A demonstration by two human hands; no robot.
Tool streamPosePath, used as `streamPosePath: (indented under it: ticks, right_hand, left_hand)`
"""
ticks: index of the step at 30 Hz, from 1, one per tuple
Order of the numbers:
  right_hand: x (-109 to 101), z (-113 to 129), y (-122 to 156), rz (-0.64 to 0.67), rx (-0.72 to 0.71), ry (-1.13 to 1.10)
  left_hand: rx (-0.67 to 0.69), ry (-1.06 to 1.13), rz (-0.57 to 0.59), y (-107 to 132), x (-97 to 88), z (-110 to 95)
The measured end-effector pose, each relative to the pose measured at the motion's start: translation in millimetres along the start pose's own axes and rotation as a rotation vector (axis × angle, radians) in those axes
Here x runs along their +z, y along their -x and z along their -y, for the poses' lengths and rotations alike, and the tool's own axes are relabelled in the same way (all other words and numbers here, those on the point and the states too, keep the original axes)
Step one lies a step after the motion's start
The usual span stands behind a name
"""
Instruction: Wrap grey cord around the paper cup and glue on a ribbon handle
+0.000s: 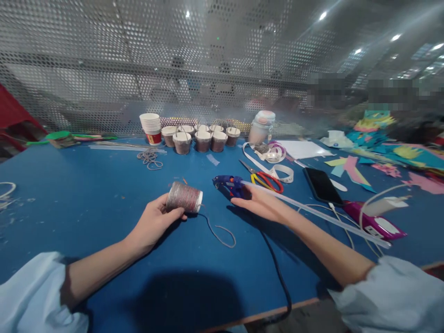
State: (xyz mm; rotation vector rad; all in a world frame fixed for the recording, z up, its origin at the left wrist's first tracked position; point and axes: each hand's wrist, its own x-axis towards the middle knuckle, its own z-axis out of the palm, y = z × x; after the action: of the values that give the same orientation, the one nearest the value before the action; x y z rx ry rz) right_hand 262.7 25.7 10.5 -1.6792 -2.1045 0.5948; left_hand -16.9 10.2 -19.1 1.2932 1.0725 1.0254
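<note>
One paper cup, wrapped in coarse grey-and-reddish cord, lies tipped sideways in the left hand over the blue table, its white end facing right. That hand clasps it, thumb along the near side and fingers curling around behind; the forearm slants in from the lower left. A loose cord tail loops away on the tabletop. The right hand is wrapped around a blue plastic glue gun, nozzle pointing left, forearm reaching in from the lower right. A long, translucent glue stick juts from its rear above that arm. Just beyond rest red-and-yellow-handled scissors and a curling white tape measure. Farther back stand brown-sided cups with white tops, clustered before a perforated metal screen.
</note>
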Motion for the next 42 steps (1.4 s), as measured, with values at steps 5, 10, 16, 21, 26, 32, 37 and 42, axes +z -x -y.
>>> streamPosePath:
  ticks: [5, 10, 16, 21, 26, 32, 37, 42]
  right_hand:
    - [27, 2, -12, -0.119, 0.04, -0.111]
    - [29, 13, 19, -0.09, -0.007, -0.253]
    - [23, 31, 40, -0.064, -0.189, -0.156]
    - [23, 34, 41, -0.044, -0.219, -0.155]
    - [25, 31, 42, -0.058, -0.221, -0.152]
    - [27, 28, 42, -0.032, -0.253, -0.153]
    - [27, 31, 44, -0.026, -0.29, -0.145]
    - [27, 30, 44, -0.087, -0.283, -0.146]
  left_hand:
    - [-0.002, -0.063, 0.001, -1, 2.7, -6]
    - [0.018, -0.136, -0.008, -1, 3.5, -7]
    - [0.075, -0.265, -0.054, 0, 4.4, -6]
    - [0.132, -0.353, -0.086, 1, 6.0, -7]
    - [0.13, -0.38, -0.08, 2, 5.1, -3]
    - [0.139, -0.391, -0.088, 1, 4.6, -2]
    - [0.133, -0.397, -0.084, 0, 4.5, -4]
    - [0.156, -0.387, -0.071, 0, 4.7, -5]
